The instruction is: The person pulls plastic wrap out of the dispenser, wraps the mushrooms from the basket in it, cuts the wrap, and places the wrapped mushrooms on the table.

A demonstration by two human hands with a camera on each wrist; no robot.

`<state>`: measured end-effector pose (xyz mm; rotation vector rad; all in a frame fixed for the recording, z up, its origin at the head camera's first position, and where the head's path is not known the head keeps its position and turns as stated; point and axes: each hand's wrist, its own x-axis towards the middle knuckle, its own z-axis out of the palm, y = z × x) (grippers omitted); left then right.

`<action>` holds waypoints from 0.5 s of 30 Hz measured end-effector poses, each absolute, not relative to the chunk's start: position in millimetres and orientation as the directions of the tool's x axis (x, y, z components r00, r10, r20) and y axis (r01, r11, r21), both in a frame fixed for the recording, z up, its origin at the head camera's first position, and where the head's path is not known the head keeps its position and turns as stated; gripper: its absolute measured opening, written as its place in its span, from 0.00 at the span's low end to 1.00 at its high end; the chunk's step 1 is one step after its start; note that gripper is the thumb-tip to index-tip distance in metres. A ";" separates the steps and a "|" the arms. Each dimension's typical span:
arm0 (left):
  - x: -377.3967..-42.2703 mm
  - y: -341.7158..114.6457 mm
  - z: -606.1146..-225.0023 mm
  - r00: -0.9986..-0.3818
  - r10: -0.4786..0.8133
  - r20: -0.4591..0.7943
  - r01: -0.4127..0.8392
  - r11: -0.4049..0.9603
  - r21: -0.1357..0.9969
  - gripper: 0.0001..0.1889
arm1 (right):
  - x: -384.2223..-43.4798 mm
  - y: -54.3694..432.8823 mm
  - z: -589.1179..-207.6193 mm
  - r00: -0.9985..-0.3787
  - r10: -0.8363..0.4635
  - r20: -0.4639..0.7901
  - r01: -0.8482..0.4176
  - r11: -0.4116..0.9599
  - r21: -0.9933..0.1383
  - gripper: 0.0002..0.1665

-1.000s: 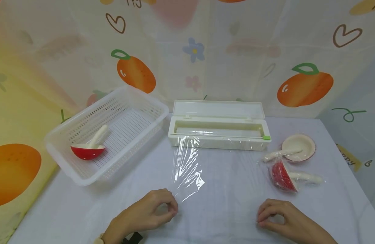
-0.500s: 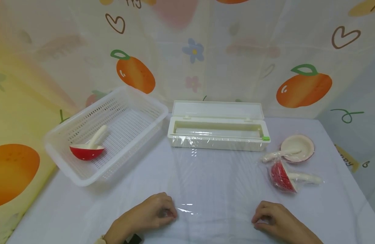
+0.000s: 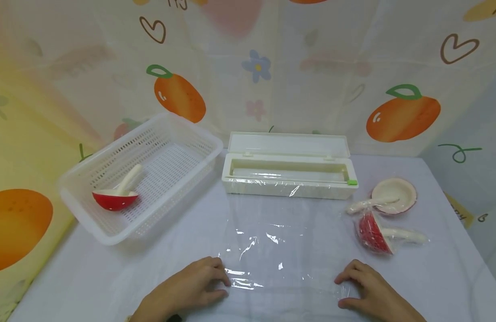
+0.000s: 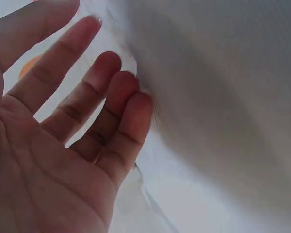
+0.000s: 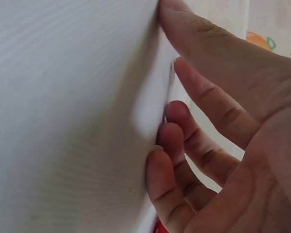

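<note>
A sheet of clear cling film [image 3: 272,239] comes out of a white cling film dispenser [image 3: 290,190] with its lid up and lies over the tabletop between my hands. My left hand [image 3: 191,284] is at the film's near left side, thumb and fingers spread apart. At the near right side is my right hand [image 3: 366,288], its thumb apart from the index finger and a small crinkle of film between them. Both wrist views show the fingertips of the left hand [image 4: 63,121] and right hand [image 5: 223,145] against the white surface, with relaxed fingers.
On the left stands a white perforated basket [image 3: 183,188] with a red-and-cream ladle [image 3: 116,201] inside. To the right lie two ladles in film, one with its red bowl [image 3: 374,232] tipped sideways, the other showing a cream bowl [image 3: 395,194]. A patterned curtain [image 3: 280,89] hangs behind.
The film, lifted and creased on the left a second ago, now lies flatter on the table. Both hands have spread their thumbs from their fingers, letting go of the film's corners.
</note>
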<state>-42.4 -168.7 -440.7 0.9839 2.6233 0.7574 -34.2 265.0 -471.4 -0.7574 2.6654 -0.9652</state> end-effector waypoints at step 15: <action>-56.8 -207.3 -388.4 -0.784 0.527 0.327 0.619 0.696 0.363 0.16 | -27.1 265.0 -483.8 -0.882 -0.435 0.180 -0.459 0.710 -0.533 0.29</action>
